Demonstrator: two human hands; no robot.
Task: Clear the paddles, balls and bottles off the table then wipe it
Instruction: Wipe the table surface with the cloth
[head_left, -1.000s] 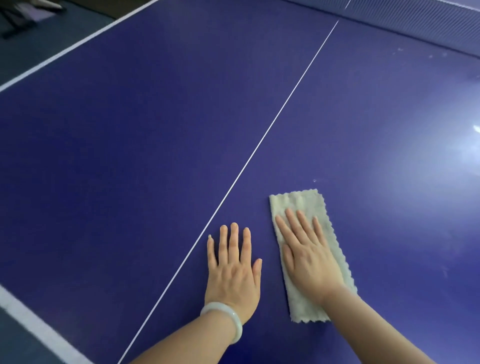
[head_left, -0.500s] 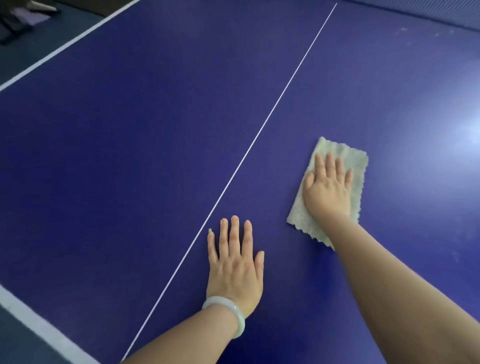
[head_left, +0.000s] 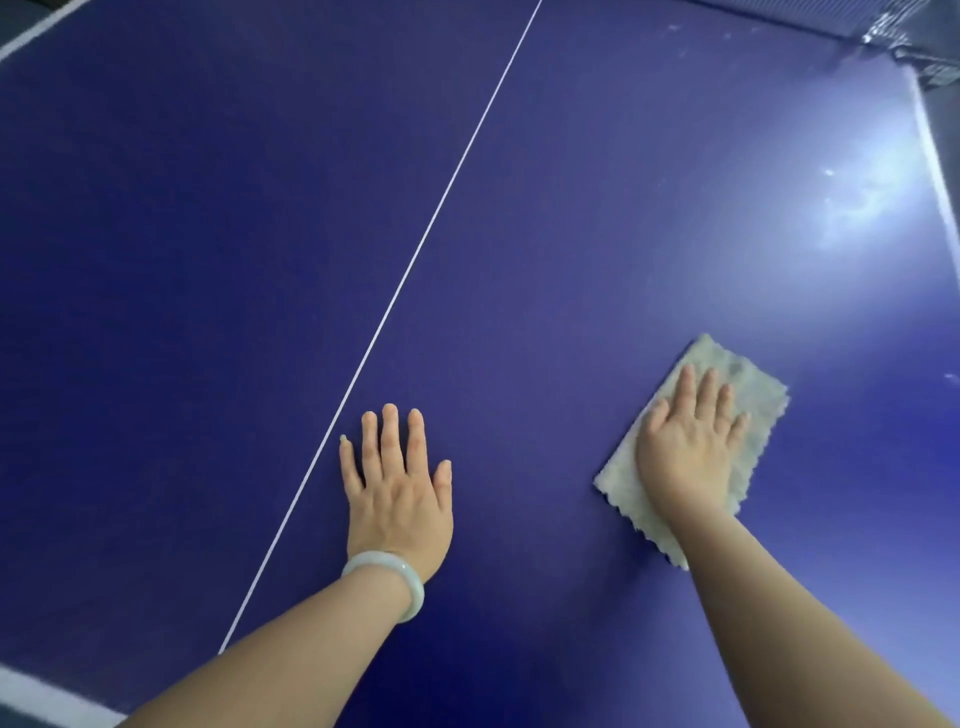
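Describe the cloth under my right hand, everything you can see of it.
The cloth is a pale beige-grey rectangle, soft and fuzzy like microfibre, with wavy scalloped edges and a faint darker patch near its far end. It lies flat on the blue table, to the right of the white centre line, turned at an angle with its far end pointing up and right. The right hand presses on its middle with straight, spread fingers, hiding much of it. Nothing else touches it.
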